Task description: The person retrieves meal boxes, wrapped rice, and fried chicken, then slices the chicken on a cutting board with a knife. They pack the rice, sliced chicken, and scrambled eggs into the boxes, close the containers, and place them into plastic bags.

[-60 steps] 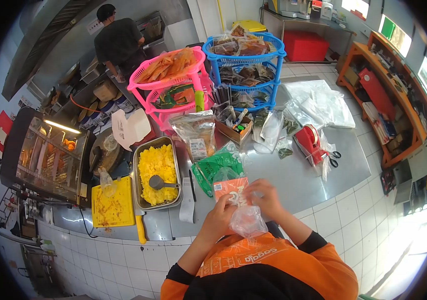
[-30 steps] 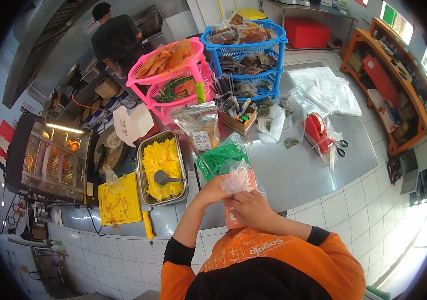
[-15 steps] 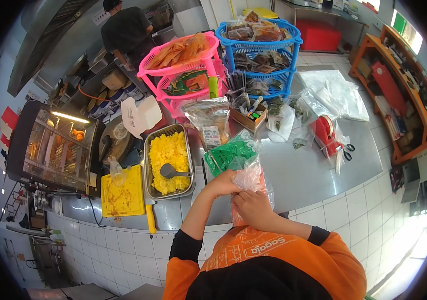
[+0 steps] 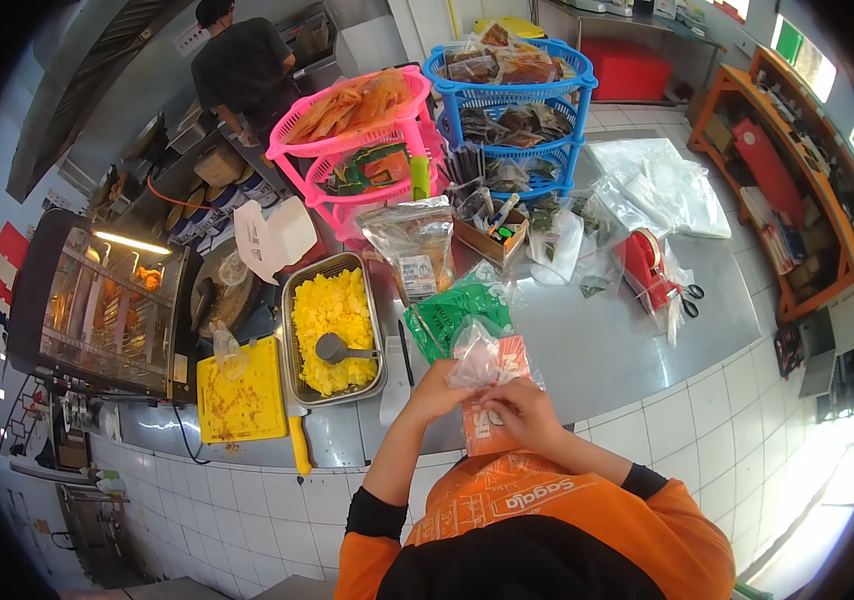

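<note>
A thin clear plastic bag is bunched up between my two hands at the front edge of the steel table. My left hand is closed round the bag's left side. From the right, the bent fingers of my right hand pinch its lower part. Under the hands lies an orange packet with white lettering, partly covered by them. Just beyond is a green plastic packet, crumpled. What the bag contains, if anything, I cannot make out.
Left stand a metal tray of yellow food with a grey scoop, a yellow cutting board and a yellow-handled knife. Pink and blue basket racks rise behind. Right are a red tape dispenser and scissors. A person stands far left.
The clear bag's bunched top now stands more upright. My right hand has shifted slightly along it, and more of the orange packet's lettering shows. The whole view has turned slightly.
</note>
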